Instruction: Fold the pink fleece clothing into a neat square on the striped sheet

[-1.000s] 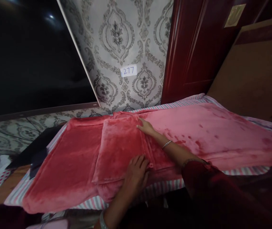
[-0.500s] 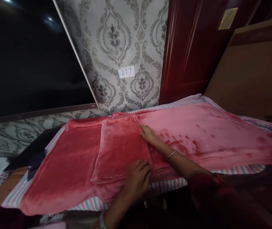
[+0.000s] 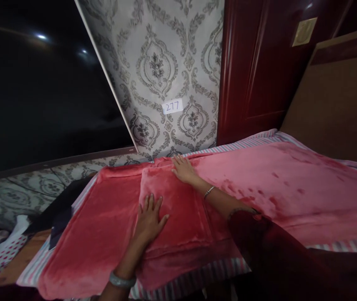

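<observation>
A plush red-pink blanket (image 3: 172, 205) lies over a striped cloth (image 3: 241, 144), with a folded panel in its middle. Near the left edge of that panel, my left hand (image 3: 148, 221) rests flat on the pile, fingers spread. A pale bangle (image 3: 122, 280) circles the left wrist. At the panel's far right corner my right hand (image 3: 185, 170) lies palm down with its fingers stretched out. A thin silver bracelet (image 3: 208, 192) is on the right wrist. Neither hand grips the fabric.
A large dark screen (image 3: 40, 83) stands at the back left. Behind the blanket are patterned wallpaper (image 3: 158, 62) with a paper label (image 3: 172, 106) reading 277, and a dark red door (image 3: 253, 62). A big cardboard box (image 3: 347, 96) stands at right. Dotted cloth (image 3: 6, 253) lies far left.
My left hand has moved left and away from me, and its fingers have spread. My right hand has shifted to the panel's far edge and flattened. The camera view has tilted slightly.
</observation>
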`<state>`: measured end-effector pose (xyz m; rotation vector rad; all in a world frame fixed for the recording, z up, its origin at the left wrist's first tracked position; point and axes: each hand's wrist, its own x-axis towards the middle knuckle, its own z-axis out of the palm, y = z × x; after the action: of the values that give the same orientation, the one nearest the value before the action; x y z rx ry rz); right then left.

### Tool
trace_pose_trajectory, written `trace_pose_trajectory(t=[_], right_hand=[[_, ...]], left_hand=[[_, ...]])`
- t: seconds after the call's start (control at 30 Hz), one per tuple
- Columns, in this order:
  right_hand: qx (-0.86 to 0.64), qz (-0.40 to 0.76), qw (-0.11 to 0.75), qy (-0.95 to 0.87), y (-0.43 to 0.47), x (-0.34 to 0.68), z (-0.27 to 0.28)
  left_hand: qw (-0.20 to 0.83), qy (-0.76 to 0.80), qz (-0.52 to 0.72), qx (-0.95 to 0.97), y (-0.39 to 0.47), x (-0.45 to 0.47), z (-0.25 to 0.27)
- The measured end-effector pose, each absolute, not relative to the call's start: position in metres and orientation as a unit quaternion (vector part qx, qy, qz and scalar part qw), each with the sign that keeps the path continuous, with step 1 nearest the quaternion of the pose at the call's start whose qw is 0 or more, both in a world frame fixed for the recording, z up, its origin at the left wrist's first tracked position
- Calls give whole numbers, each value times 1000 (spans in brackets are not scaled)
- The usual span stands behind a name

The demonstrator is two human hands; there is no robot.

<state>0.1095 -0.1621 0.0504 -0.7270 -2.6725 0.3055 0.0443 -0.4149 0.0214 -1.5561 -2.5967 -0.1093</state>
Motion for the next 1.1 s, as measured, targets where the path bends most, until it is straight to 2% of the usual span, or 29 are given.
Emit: trace_pose_trajectory(t=[0.13, 0.27, 0.57, 0.73, 0.9, 1.1], right_hand=[[-302, 127, 98, -940, -149, 111, 21], [-319, 136, 89, -934, -141, 115, 6], [-331, 188, 42, -924, -147, 117, 34], [-272, 148, 124, -943, -204, 156, 23], [-256, 134, 87, -953, -231, 194, -4], [-261, 140, 69, -953, -227, 196, 9]], left_hand=[[85, -853, -45, -512, -422, 51, -3], [85, -847, -63, -520, -423, 48, -2], [59, -857, -55, -510, -419, 52, 7], [63, -856, -48, -510, -417, 50, 4], [55, -855, -44, -514, -415, 51, 6], [37, -860, -44, -508, -416, 54, 12]])
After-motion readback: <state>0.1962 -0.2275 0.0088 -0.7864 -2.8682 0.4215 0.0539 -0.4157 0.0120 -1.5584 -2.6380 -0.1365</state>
